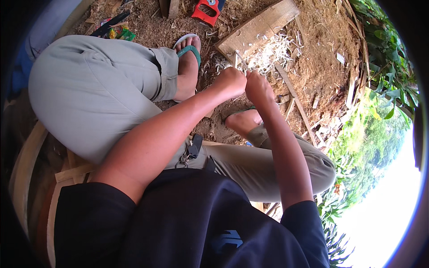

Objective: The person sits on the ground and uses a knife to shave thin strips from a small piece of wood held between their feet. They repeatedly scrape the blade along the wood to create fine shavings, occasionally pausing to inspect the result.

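Note:
My left hand point(230, 83) and my right hand point(260, 91) are both closed, knuckle beside knuckle, above the ground between my feet. From where they meet, a thin narrow piece point(241, 58) slants away toward the far side; whether it is a blade or a thin stick I cannot make out. What each fist wraps around is hidden by the fingers. Just beyond the hands lies a heap of pale curled wood shavings point(272, 54). A thick wooden plank point(257, 32) lies beside that heap.
A red-handled saw point(208, 12) lies at the far side. A long thin wooden strip point(296, 100) lies right of my hands. My left foot point(187, 67) wears a green-strapped sandal. Wrappers point(123, 34) litter the far left. Green plants point(386, 58) edge the right.

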Motion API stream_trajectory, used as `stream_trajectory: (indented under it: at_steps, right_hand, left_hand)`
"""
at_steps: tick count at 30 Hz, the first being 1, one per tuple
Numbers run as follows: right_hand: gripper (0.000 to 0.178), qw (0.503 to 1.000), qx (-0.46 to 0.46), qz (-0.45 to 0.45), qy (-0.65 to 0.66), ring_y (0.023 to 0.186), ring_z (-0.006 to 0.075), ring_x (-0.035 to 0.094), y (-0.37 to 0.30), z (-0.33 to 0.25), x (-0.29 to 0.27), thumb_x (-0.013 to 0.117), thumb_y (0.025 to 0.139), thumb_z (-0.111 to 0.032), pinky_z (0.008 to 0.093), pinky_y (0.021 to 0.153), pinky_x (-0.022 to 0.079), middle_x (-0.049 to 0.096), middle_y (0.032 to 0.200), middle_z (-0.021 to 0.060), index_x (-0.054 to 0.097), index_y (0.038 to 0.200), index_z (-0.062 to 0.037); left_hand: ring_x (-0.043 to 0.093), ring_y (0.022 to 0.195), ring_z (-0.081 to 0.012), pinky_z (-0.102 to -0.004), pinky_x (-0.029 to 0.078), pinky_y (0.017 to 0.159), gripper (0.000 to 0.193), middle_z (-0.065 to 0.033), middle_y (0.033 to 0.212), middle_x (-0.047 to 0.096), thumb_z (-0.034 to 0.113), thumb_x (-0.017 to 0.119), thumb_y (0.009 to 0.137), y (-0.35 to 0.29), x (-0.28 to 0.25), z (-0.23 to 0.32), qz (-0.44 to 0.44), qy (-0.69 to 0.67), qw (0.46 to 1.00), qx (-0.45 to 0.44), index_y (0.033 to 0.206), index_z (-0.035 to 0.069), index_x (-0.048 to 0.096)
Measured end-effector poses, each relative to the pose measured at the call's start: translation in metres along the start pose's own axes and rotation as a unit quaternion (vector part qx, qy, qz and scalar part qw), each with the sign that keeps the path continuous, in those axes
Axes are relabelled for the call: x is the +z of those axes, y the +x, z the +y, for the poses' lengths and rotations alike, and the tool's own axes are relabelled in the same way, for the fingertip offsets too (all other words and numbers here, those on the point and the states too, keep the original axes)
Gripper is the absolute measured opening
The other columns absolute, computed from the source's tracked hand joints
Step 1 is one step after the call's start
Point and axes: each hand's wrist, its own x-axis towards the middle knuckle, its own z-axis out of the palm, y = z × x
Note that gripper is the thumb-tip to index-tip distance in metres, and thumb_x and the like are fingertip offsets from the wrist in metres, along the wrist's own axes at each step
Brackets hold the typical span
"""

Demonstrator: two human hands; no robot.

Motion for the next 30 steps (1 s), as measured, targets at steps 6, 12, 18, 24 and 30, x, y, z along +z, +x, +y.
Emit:
stream_trajectory:
  at_steps: [6,12,18,24,30]
  right_hand:
    - [0.043,0.994,-0.072,0.041,0.066,0.086,0.0445,0.064,0.004,0.026,0.011,0.035,0.103,-0.036,0.0525,0.078,0.051,0.065,0.086,0.0288,0.056,0.098,0.0003]
    - [0.041,0.993,-0.091,0.010,0.069,0.080,0.0477,0.063,-0.042,0.030,-0.010,0.036,0.102,-0.035,0.0560,0.072,0.049,0.065,0.082,0.0293,0.055,0.095,0.0003]
    - [0.039,0.997,-0.049,0.041,0.041,0.083,0.0445,0.066,-0.029,0.013,-0.001,0.037,0.102,-0.033,0.0527,0.073,0.053,0.066,0.082,0.0259,0.057,0.096,-0.0001]
    - [0.043,0.994,-0.109,0.012,0.006,0.093,0.0415,0.066,0.011,0.000,-0.009,0.036,0.103,-0.034,0.0505,0.075,0.054,0.066,0.095,0.0271,0.059,0.099,0.0024]
    - [0.042,0.991,-0.084,0.032,0.096,0.086,0.0473,0.063,-0.002,0.023,0.005,0.035,0.102,-0.033,0.0543,0.078,0.050,0.065,0.084,0.0298,0.057,0.095,0.0018]
  left_hand:
    - [0.068,0.065,-0.0389,-0.0480,0.054,0.057,0.050,-0.0304,0.072,0.063,0.025,0.035,0.097,0.008,0.008,-0.017,0.027,0.077,0.982,0.171,0.081,-0.014,0.061]
    - [0.067,0.062,-0.0383,-0.0450,0.055,0.058,0.047,-0.0287,0.066,0.062,0.023,0.036,0.097,0.001,-0.005,-0.007,-0.033,0.017,0.992,0.119,0.080,-0.013,0.061]
    - [0.068,0.067,-0.0381,-0.0448,0.056,0.061,0.037,-0.0305,0.073,0.063,0.014,0.038,0.093,-0.009,-0.015,0.005,-0.054,-0.025,0.996,0.072,0.083,-0.014,0.060]
    - [0.069,0.072,-0.0380,-0.0468,0.056,0.064,0.031,-0.0312,0.077,0.063,0.009,0.041,0.089,0.006,0.002,-0.013,0.014,0.188,0.960,0.208,0.085,-0.016,0.059]
    - [0.069,0.082,-0.0379,-0.0453,0.056,0.072,0.031,-0.0281,0.086,0.066,0.015,0.047,0.087,-0.004,-0.014,0.005,-0.047,0.047,0.995,0.074,0.089,-0.008,0.067]
